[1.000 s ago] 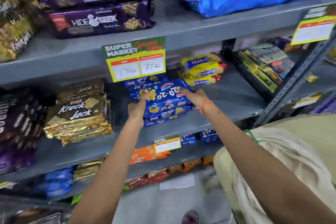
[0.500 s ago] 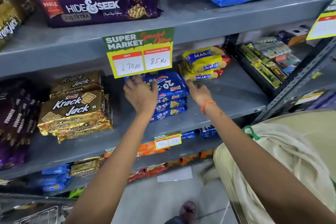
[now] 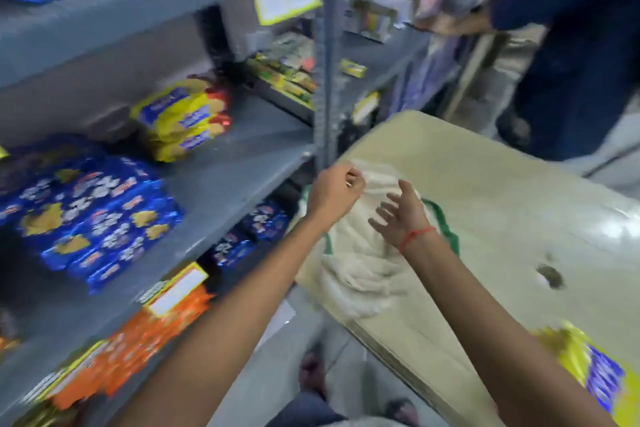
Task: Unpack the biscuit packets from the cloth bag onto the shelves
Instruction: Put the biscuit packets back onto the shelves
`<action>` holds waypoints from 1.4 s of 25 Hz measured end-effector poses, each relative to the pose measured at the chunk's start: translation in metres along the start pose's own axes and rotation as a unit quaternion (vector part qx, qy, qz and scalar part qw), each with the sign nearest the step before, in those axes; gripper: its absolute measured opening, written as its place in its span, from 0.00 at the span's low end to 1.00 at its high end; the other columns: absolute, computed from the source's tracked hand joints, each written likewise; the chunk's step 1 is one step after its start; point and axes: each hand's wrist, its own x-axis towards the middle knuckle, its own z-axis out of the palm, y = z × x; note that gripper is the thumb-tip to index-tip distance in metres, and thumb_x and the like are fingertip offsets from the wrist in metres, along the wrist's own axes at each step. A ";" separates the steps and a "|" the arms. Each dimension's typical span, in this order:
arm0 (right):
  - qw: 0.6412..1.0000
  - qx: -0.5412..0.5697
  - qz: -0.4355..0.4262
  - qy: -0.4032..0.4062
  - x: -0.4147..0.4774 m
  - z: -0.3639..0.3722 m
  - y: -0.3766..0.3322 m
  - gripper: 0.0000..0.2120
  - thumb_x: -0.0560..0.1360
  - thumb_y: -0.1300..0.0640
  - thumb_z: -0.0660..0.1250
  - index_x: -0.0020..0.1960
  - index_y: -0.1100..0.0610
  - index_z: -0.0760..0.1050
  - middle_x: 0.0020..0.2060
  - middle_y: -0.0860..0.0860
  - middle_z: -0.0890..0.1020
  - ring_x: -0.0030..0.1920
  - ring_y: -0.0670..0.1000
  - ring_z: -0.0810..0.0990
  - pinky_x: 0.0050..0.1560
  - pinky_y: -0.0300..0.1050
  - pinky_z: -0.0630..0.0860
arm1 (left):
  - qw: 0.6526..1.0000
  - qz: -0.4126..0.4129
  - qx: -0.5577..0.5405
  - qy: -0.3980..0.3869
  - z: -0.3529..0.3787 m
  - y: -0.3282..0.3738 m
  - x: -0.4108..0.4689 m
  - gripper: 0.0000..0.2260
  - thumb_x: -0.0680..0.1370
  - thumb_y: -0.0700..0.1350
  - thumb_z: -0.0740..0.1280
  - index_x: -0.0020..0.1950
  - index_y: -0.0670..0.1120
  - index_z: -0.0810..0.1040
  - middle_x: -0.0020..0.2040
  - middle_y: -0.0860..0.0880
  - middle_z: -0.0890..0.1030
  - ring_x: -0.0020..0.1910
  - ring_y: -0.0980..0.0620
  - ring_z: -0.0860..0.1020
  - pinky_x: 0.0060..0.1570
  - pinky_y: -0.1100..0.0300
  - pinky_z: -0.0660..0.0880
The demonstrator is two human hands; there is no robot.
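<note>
Cream cloth, crumpled and trimmed in green: that is the cloth bag [image 3: 360, 263], lying on the near-left corner of a beige desk [image 3: 485, 204] beside the grey shelves [image 3: 235, 163]. My left hand [image 3: 334, 192] is pinched shut on the bag's upper edge, its grip clenched around a fold of fabric near the desk's shelf-side edge. My right hand [image 3: 403, 213], with a red thread at the wrist, hovers just over the bag with fingers spread, holding nothing.

Blue 20-20 biscuit packets [image 3: 93, 215] already sit stacked toward the front edge of the middle shelf, with yellow Marie packets [image 3: 180, 118] further back. One yellow packet [image 3: 588, 371] lies at the desk's near edge, blurred.

I judge the step to be opening the bag's mouth for the next packet. To do it well, I would lift the pinched edge up and away so the mouth gapes, then slide the free hand in flat. Whether packets remain inside, I cannot tell; the folds hide it.
</note>
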 end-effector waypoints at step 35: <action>0.831 0.360 -0.027 0.422 -0.105 -0.262 0.111 0.34 0.61 0.39 0.75 0.56 0.62 0.76 0.50 0.56 0.83 0.48 0.57 0.83 0.41 0.46 0.79 | 0.760 -0.001 0.142 -0.635 0.278 0.141 -0.052 0.40 0.58 0.68 0.73 0.64 0.49 0.74 0.63 0.50 0.78 0.60 0.47 0.77 0.61 0.46 0.75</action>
